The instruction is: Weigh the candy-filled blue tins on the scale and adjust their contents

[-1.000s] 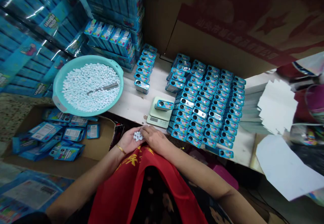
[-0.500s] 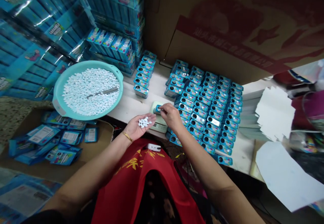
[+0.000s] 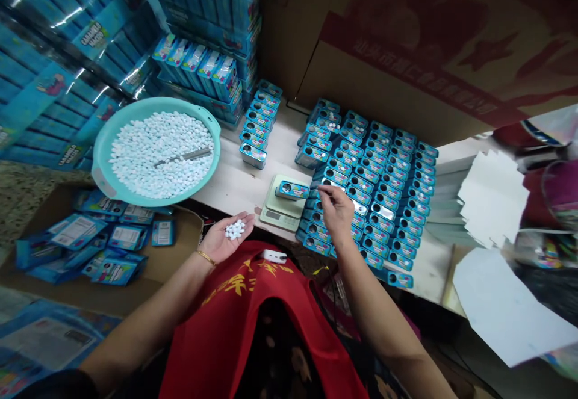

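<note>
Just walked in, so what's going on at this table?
A person is holding a small heap of white pieces in their upturned left hand. Their right hand is poised over the near rows of blue tins; I can't tell whether its fingers grip anything. One tin sits on a small scale, touched by neither hand. A big turquoise bowl of similar white pieces stands to the left.

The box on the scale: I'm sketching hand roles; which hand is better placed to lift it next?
Probably the right hand: it is nearer the box on the scale, while the left hand, palm up, holds white pellets.
</note>
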Action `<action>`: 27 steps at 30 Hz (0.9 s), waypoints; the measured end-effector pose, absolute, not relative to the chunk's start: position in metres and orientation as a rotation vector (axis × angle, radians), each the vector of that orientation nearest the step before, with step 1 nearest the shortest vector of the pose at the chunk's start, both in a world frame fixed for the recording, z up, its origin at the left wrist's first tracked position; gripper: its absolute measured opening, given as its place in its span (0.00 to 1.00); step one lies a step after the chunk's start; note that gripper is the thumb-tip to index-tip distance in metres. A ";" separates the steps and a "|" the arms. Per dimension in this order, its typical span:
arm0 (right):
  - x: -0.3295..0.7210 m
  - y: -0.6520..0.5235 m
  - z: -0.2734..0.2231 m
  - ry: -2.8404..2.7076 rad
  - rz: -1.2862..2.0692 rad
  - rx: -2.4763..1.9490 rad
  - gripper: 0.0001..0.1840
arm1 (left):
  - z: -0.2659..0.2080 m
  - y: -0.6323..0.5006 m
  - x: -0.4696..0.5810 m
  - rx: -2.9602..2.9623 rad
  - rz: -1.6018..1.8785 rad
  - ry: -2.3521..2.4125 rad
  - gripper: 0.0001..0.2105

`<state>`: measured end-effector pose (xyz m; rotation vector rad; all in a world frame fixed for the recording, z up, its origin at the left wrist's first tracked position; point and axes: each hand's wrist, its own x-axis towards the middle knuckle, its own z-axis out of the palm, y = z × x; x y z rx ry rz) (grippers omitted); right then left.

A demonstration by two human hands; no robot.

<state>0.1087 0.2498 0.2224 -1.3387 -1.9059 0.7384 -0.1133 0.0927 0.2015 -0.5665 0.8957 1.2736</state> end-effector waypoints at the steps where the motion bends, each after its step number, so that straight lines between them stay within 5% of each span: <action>1: 0.114 0.250 0.222 -1.876 0.722 -1.375 0.10 | 0.200 0.089 -0.117 -0.575 1.281 0.913 0.13; 17: 0.098 0.254 0.208 -2.409 0.645 -1.176 0.27 | 0.195 0.075 -0.126 -0.558 1.317 0.927 0.14; 27: 0.052 0.254 0.206 -2.655 0.547 -1.128 0.19 | 0.200 0.066 -0.138 -0.615 1.356 0.952 0.13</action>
